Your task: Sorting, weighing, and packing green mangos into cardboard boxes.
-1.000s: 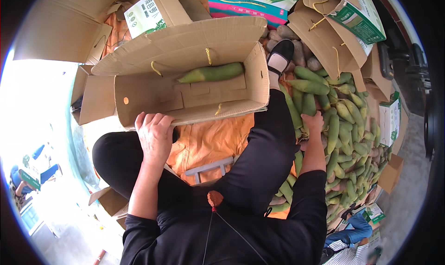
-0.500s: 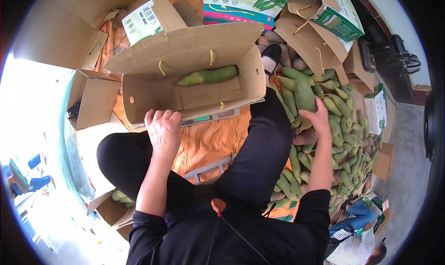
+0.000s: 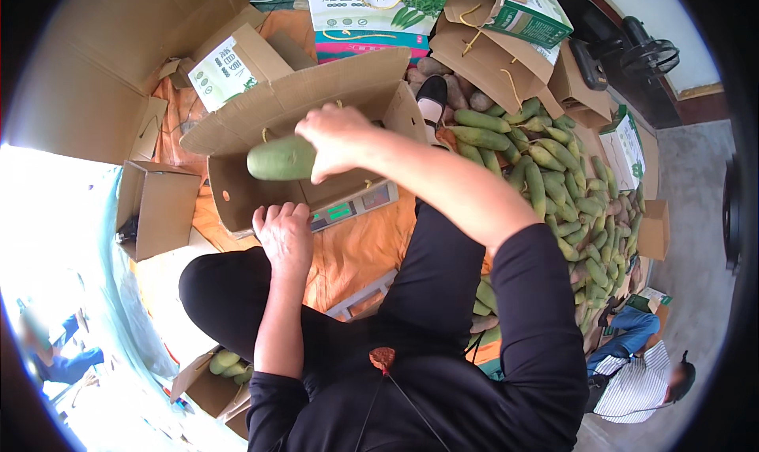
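My right hand (image 3: 336, 140) grips a thick green radish (image 3: 282, 159) above an open cardboard box (image 3: 237, 199). The radish lies sideways in the air, its rounded end pointing left. Most of the box's inside is hidden by my hand and forearm. Fingers of my left hand (image 3: 285, 232) curl over the box's near wall at its left part. Under the box sits a scale (image 3: 371, 200) with a lit green display along its near edge. A large pile of green radishes (image 3: 565, 183) spreads to the right of my knee.
Several cardboard cartons stand around: a small one (image 3: 158, 207) at left, a printed white one (image 3: 379, 5) at the back, others (image 3: 506, 49) at back right. Orange sheeting (image 3: 340, 266) covers the floor. A person (image 3: 636, 373) sits at lower right; a black fan (image 3: 648, 47) stands at far right.
My right hand has taken a radish from the pile and carried it left over the box. My left hand stays on the near wall. The view has shifted slightly.
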`<move>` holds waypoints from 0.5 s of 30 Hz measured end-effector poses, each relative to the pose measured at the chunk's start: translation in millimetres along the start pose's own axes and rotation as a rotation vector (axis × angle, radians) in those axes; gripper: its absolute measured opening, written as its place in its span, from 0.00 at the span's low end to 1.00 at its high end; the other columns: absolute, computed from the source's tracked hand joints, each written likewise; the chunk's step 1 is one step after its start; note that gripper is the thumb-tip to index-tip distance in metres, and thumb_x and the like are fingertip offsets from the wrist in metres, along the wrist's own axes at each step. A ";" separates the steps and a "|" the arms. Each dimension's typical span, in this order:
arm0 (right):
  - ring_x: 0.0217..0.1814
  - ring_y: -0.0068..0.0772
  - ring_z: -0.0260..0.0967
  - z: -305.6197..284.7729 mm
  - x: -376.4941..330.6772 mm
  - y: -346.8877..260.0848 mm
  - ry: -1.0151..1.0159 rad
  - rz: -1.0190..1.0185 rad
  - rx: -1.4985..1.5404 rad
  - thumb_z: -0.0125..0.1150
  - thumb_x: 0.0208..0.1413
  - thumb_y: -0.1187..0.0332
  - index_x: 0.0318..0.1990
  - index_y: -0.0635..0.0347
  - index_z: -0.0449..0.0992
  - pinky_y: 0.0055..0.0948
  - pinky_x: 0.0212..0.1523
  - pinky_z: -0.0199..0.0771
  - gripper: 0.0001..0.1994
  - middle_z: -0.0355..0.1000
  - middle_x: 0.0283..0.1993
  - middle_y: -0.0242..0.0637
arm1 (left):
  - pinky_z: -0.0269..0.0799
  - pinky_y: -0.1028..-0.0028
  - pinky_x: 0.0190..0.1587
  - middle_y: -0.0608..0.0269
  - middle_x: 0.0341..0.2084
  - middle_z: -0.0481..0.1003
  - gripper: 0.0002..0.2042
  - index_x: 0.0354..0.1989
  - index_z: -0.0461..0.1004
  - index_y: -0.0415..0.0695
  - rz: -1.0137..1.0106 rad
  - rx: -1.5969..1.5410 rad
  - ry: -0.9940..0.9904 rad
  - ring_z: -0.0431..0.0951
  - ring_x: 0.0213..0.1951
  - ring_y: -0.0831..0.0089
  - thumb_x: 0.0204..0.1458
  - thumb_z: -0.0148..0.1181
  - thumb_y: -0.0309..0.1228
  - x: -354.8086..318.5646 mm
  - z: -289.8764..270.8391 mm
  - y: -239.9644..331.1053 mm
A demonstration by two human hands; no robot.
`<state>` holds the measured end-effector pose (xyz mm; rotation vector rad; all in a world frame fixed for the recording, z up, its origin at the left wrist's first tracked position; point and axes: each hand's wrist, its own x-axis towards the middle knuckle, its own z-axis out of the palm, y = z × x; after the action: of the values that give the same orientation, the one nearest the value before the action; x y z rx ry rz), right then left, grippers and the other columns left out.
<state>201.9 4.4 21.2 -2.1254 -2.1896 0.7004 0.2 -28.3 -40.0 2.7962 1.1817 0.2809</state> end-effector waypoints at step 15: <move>0.55 0.41 0.70 109.4 68.1 -26.5 -0.306 0.058 0.099 0.70 0.41 0.60 0.52 0.58 0.74 0.42 0.54 0.70 0.28 0.74 0.50 0.43 | 0.61 0.57 0.54 0.68 0.23 0.73 0.02 0.23 0.74 0.50 0.019 -0.035 0.056 0.74 0.35 0.67 0.42 0.61 0.30 -0.7 11.3 -0.9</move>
<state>137.4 36.3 -88.9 -2.1637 -2.1780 1.1833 1.4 -28.4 -51.3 2.7883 1.1506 0.3799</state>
